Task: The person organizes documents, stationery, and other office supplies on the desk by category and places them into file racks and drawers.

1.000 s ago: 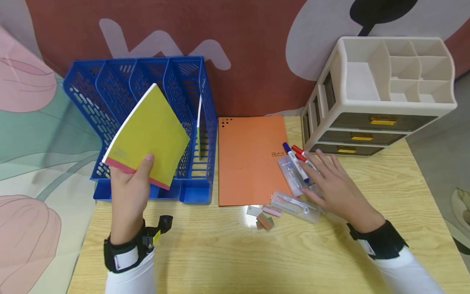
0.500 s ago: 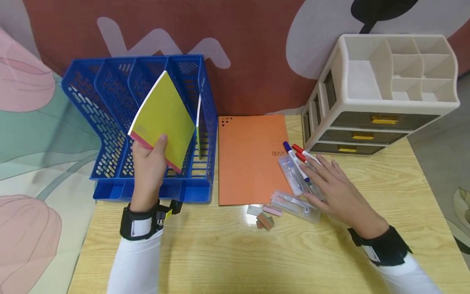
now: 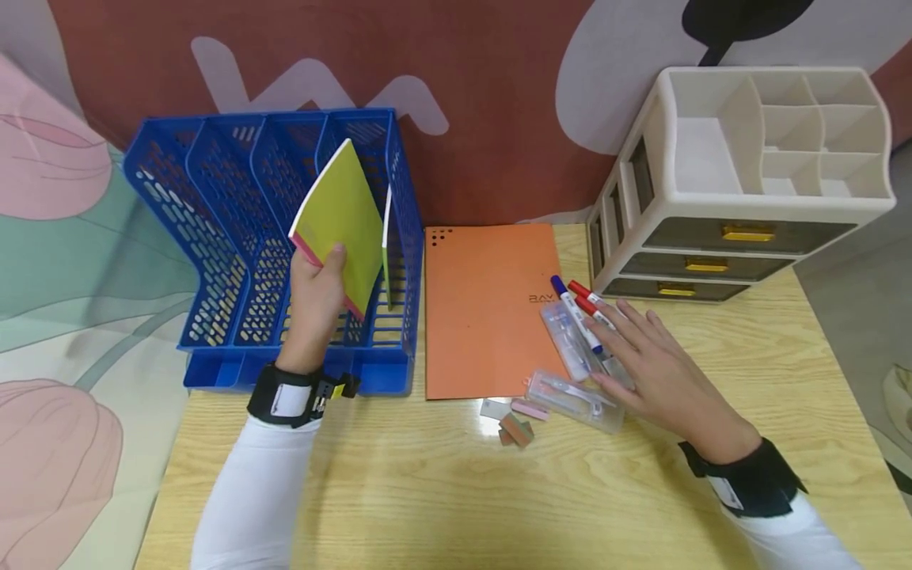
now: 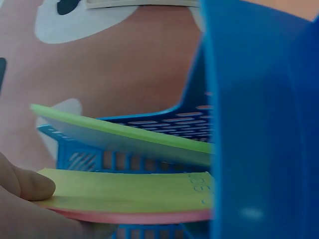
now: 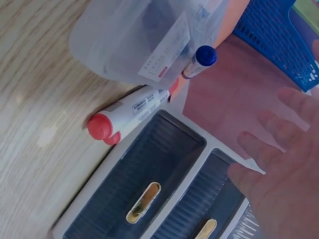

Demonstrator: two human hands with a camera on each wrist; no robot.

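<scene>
My left hand [image 3: 318, 305] grips a thin yellow notebook [image 3: 345, 214] with a pink spine by its lower edge, the thumb on its cover. The notebook is tilted and overlaps the right-hand compartments of the blue file rack [image 3: 385, 374]. Just to its right, a second thin booklet [image 3: 387, 245] with a green edge stands in the rightmost compartment. My right hand [image 3: 655, 372] has its fingers spread out beside a blue-capped marker [image 3: 577, 315], red markers [image 3: 586, 294] and two clear plastic cases, one flat [image 3: 563, 340] and one longer [image 3: 573, 401]. Nothing shows in its grasp.
An orange folder [image 3: 484, 317] lies between the rack and the markers. Small erasers [image 3: 516, 429] sit in front of it. At the back right stands a cream desk organizer [image 3: 666, 198] with dark drawers and gold handles. A patterned cloth [image 3: 492, 95] hangs behind.
My left hand has carried the yellow notebook right and away from me, close to the standing booklet, turning it more upright. My right hand has barely shifted.
</scene>
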